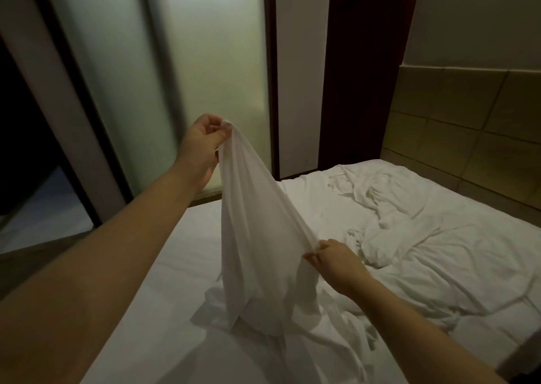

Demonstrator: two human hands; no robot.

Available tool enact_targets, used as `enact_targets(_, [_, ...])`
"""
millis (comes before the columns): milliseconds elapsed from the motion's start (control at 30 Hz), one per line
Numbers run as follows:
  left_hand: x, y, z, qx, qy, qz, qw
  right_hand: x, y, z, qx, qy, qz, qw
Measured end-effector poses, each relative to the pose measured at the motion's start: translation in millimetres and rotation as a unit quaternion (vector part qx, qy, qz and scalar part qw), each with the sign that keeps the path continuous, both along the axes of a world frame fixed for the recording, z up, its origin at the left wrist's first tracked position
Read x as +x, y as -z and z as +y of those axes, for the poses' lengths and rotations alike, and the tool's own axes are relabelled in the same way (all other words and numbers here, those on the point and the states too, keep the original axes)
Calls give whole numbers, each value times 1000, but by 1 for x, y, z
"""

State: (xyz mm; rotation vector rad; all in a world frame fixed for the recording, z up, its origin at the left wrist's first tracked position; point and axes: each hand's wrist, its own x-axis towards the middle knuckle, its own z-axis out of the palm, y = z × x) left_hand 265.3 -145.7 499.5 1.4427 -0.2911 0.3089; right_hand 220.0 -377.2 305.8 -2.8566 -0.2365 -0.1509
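Observation:
A white sheet (251, 237) hangs stretched between my two hands above the bed. My left hand (200, 142) is raised high and pinches one end of its edge between thumb and fingers. My right hand (333, 259) is lower and to the right, pinching the same edge close to the mattress. The lower part of the sheet lies bunched on the bed (181, 266) in front of me.
A crumpled white duvet (424, 237) covers the right half of the bed. A tan padded headboard (468, 126) runs along the right wall. Frosted glass panels (205, 76) and a dark wooden post (360, 70) stand beyond the bed's far side.

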Motion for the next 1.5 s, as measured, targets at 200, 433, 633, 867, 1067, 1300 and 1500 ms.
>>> enact_targets(200, [0,10,19,-13,-22,15,1000,-4,14,-3,117,98,-78,985])
enact_targets(433, [11,14,50,-32,-38,36,998,-13,14,5,184,136,-125,966])
enact_targets(633, [15,21,57,-43,-36,38,998,-19,29,-6,134,229,-51,963])
enact_targets(867, [32,42,73,15,-105,61,992,-21,14,-17,399,287,-163,855])
enact_targets(1067, [50,58,89,36,-162,76,983,-28,-6,-41,329,216,-147,907])
enact_targets(1300, [57,66,66,94,-239,75,964,-41,-14,-52,338,236,-185,892])
enact_targets(1500, [53,71,32,172,-257,85,947,-51,-40,-53,345,181,-248,887])
